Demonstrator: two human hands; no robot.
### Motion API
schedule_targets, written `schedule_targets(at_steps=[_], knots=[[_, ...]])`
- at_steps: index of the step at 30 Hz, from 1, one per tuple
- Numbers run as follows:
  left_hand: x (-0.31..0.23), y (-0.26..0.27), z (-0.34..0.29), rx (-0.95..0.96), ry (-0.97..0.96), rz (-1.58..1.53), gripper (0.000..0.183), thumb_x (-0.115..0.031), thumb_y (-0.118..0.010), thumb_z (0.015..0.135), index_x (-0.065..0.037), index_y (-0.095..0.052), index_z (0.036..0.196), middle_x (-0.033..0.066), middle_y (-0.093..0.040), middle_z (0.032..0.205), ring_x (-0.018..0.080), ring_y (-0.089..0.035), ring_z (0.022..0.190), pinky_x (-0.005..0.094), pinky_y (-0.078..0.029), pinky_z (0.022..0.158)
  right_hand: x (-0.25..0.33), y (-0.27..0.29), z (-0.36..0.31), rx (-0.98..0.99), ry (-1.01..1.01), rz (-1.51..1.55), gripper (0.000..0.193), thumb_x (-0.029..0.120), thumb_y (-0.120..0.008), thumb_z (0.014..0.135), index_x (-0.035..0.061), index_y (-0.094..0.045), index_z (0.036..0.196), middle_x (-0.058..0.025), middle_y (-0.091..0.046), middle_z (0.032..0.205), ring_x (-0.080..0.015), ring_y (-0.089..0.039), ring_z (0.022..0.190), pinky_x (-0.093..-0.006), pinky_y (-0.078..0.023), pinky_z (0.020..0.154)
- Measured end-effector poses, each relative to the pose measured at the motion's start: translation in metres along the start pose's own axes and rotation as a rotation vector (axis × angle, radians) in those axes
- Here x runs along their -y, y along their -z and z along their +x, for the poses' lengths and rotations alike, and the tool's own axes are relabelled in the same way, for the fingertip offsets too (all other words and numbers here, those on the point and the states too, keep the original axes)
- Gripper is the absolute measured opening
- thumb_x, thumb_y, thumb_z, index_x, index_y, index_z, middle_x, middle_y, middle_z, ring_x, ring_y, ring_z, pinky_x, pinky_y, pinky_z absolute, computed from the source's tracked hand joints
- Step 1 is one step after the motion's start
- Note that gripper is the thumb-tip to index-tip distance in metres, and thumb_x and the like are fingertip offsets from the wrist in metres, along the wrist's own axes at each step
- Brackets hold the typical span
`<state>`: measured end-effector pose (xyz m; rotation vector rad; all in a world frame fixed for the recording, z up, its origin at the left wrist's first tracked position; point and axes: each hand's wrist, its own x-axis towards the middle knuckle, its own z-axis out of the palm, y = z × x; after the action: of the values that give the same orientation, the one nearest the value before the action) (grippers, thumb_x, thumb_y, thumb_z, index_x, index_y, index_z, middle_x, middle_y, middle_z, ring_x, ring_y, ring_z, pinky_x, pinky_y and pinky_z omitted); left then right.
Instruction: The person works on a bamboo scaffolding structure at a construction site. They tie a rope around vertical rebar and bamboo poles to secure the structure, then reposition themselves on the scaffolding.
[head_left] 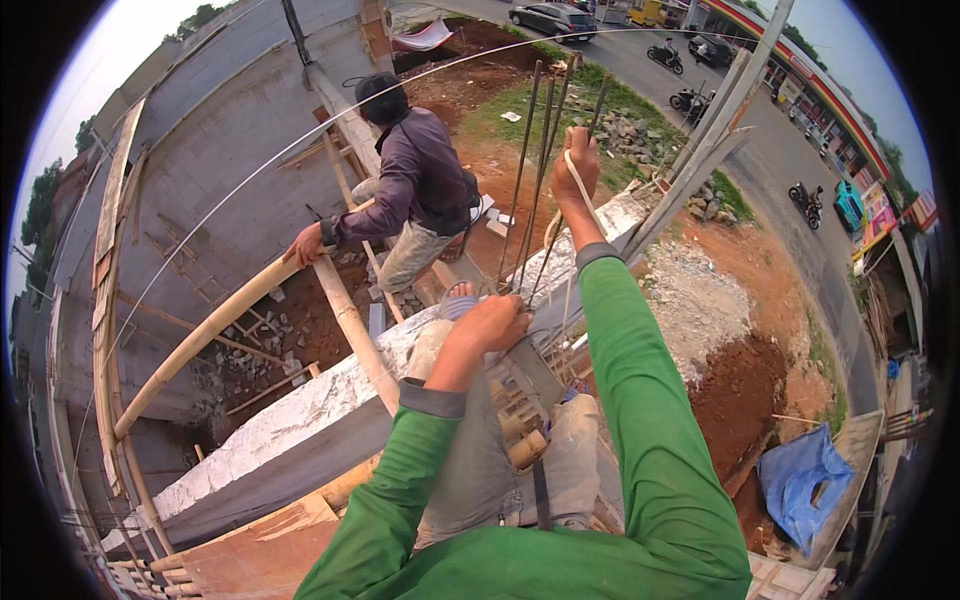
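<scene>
Cream cord point(581, 191) gripped in right fingers point(579, 148); left fingers point(507, 318) curled near steel rods point(525, 143), cannot tell hold.

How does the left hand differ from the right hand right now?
The right hand is up beside the steel rods, while the left hand is down near their foot. The right is closed on a pale cord; what the left grips, if anything, is unclear. Both are bare.

Grey block wall point(240, 130), reddish soil point(738, 410), paved road point(765, 155), pale daylight sky point(120, 60).
</scene>
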<state>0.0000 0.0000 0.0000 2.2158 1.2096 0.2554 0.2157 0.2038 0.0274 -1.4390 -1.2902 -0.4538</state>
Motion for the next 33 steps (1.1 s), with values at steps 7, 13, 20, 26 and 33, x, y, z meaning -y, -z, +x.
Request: schedule_targets(at_steps=[7,13,20,26,33], knots=[[0.0,0.012,0.004,0.054,0.012,-0.034,0.037,-0.035,-0.061,0.101,0.0,-0.072,0.105,0.0316,-0.074,0.102,0.0499,-0.069,0.107,0.0553,-0.048,0.099,0.003,-0.006,0.004,-0.021,0.015,0.004,0.012,0.021,-0.054,0.112,0.0115,-0.052,0.119,-0.0296,-0.061,0.098,-0.056,-0.064,0.082,-0.0647,-0.051,0.059],[0.003,0.013,0.009,0.08,0.046,-0.046,0.036,-0.036,-0.061,0.102,-0.003,-0.071,0.111,0.0324,-0.073,0.105,0.051,-0.067,0.11,0.0542,-0.044,0.105,0.002,-0.012,0.007,-0.047,0.017,0.009,0.011,0.021,-0.054,0.112,0.0111,-0.052,0.116,-0.0298,-0.062,0.096,-0.0561,-0.064,0.082,-0.0648,-0.051,0.059],[0.008,0.008,0.012,-0.047,-0.041,0.034,0.039,-0.036,-0.063,0.1,0.002,-0.073,0.099,0.0312,-0.073,0.1,0.0499,-0.07,0.103,0.0573,-0.052,0.092,-0.003,-0.015,0.011,-0.013,0.01,-0.024,0.01,0.02,-0.054,0.112,0.0108,-0.054,0.116,-0.0282,-0.062,0.096,-0.055,-0.065,0.083,-0.0647,-0.051,0.058],[0.004,0.007,0.015,0.007,-0.018,0.026,0.04,-0.035,-0.062,0.1,0.004,-0.07,0.103,0.0332,-0.073,0.101,0.051,-0.069,0.102,0.058,-0.052,0.093,0.001,-0.013,0.01,-0.048,0.029,0.013,0.009,0.018,-0.055,0.111,0.0108,-0.055,0.116,-0.0247,-0.063,0.101,-0.0522,-0.066,0.082,-0.0622,-0.053,0.058],[0.0,0.005,0.016,0.051,0.012,-0.014,0.042,-0.037,-0.062,0.099,0.002,-0.072,0.11,0.0349,-0.072,0.106,0.0531,-0.068,0.105,0.0562,-0.051,0.097,0.0,-0.012,0.011,-0.011,-0.022,-0.043,0.01,0.017,-0.057,0.109,0.0094,-0.053,0.112,-0.0235,-0.062,0.099,-0.0509,-0.066,0.083,-0.0605,-0.054,0.06]])
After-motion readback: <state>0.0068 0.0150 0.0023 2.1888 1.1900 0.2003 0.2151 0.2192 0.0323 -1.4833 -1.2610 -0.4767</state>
